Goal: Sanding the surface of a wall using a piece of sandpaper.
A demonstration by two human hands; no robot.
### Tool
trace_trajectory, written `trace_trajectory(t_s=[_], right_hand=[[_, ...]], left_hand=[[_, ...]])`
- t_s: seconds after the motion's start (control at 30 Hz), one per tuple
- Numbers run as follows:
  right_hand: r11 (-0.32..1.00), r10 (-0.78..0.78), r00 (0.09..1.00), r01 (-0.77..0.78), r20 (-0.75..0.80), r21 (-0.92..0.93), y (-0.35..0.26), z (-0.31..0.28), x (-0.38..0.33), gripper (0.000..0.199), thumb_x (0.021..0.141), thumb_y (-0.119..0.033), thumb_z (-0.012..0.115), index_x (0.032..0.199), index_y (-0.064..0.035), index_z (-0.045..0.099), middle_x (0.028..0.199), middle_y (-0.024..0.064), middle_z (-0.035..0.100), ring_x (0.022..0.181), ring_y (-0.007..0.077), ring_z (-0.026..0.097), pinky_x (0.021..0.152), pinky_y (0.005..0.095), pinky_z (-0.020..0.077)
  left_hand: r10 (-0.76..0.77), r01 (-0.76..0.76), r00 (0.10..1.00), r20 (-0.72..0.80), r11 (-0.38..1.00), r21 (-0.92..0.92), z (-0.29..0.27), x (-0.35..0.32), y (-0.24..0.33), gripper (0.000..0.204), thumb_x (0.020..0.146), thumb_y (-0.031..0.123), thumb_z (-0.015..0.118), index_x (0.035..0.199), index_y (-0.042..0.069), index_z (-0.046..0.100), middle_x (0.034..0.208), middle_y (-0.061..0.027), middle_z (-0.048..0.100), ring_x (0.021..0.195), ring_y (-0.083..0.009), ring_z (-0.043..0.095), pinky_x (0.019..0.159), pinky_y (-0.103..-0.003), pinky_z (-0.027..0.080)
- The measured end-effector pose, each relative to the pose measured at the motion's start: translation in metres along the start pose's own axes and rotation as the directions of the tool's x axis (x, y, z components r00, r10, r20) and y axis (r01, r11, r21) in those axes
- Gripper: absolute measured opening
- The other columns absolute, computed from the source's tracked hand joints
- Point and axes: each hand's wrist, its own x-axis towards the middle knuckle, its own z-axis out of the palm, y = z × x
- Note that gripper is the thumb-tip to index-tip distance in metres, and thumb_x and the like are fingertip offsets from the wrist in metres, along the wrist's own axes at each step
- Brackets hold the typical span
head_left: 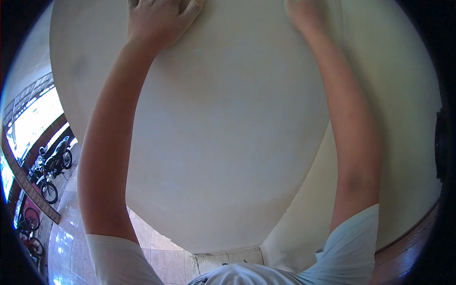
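Note:
Both my arms reach up in front of a broad, plain off-white wall-like surface (pixel 228 123). My left hand (pixel 159 19) is at the top edge, against or very close to this surface. Its thumb stretches out to the right, apart from the fingers, whose tips are cut off by the picture's edge. No object shows in it. Farther right, my right hand (pixel 306 12) is also at the top, beside the same surface. It is smeared by motion and partly out of the picture, so its fingers and anything in them cannot be made out.
A cream wall (pixel 403 118) meets the pale surface on the right, with a dark object (pixel 440 145) at its far edge. Below lie a pale cushion (pixel 228 258) and a tiled floor (pixel 164 249). Parked motorcycles (pixel 54 164) and a bicycle (pixel 32 218) stand outside at left.

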Motion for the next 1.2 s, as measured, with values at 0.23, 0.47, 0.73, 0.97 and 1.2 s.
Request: trace_trajectory(t_s=[0.23,0.47,0.73,0.97,1.2], right_hand=[[0.973,-0.218,0.955,0.195,-0.203,-0.126,0.001,-0.020,-0.013,0.046,0.103,-0.026,0.031,0.148,-0.0194,0.029,0.153,0.0060,0.029,0.143,0.0229,0.023,0.120,0.0390,0.0145],[0.864,-0.456,0.885,0.418,-0.088,-0.281,0.016,-0.008,-0.049,0.048,0.104,-0.033,0.023,0.149,-0.0183,0.027,0.154,0.0060,0.028,0.143,0.0240,0.022,0.120,0.0395,0.0128],[0.772,-0.635,0.680,0.535,-0.366,-0.344,0.085,0.045,0.007,0.038,0.098,-0.029,0.042,0.132,-0.0184,0.054,0.135,0.0116,0.053,0.128,0.0308,0.045,0.109,0.0461,0.0298],[0.951,-0.303,0.919,0.273,-0.253,-0.146,-0.014,0.001,-0.058,0.048,0.103,-0.033,0.028,0.148,-0.0170,0.029,0.154,0.0056,0.028,0.143,0.0224,0.023,0.119,0.0449,0.0133],[0.990,-0.141,0.938,0.131,-0.318,-0.054,-0.023,0.004,-0.043,0.047,0.102,-0.031,0.033,0.147,-0.0172,0.032,0.154,0.0027,0.029,0.142,0.0216,0.024,0.118,0.0459,0.0120]], left_hand=[[0.007,-0.007,1.000,-0.028,1.000,-0.013,0.003,-0.001,-0.004,0.061,0.095,0.048,0.040,0.151,0.028,0.024,0.159,-0.0064,0.012,0.146,-0.0304,0.004,0.118,-0.051,0.001],[0.012,-0.013,1.000,-0.029,0.999,-0.033,0.002,-0.006,-0.007,0.059,0.096,0.046,0.040,0.150,0.025,0.027,0.159,-0.0077,0.013,0.146,-0.0313,0.005,0.118,-0.051,0.002],[-0.002,0.002,1.000,0.010,0.999,-0.047,-0.002,-0.007,0.000,0.059,0.096,0.045,0.040,0.150,0.026,0.026,0.159,-0.0080,0.013,0.146,-0.0317,0.005,0.118,-0.051,0.002],[0.036,-0.037,0.999,-0.031,0.999,-0.038,0.004,-0.011,-0.007,0.060,0.096,0.046,0.039,0.150,0.026,0.025,0.158,-0.0069,0.014,0.146,-0.0308,0.006,0.118,-0.051,0.002],[0.123,-0.121,0.992,0.027,0.991,-0.064,0.000,-0.015,-0.033,0.059,0.097,0.048,0.038,0.150,0.026,0.026,0.158,-0.0058,0.014,0.146,-0.0306,0.007,0.117,-0.052,0.004]])
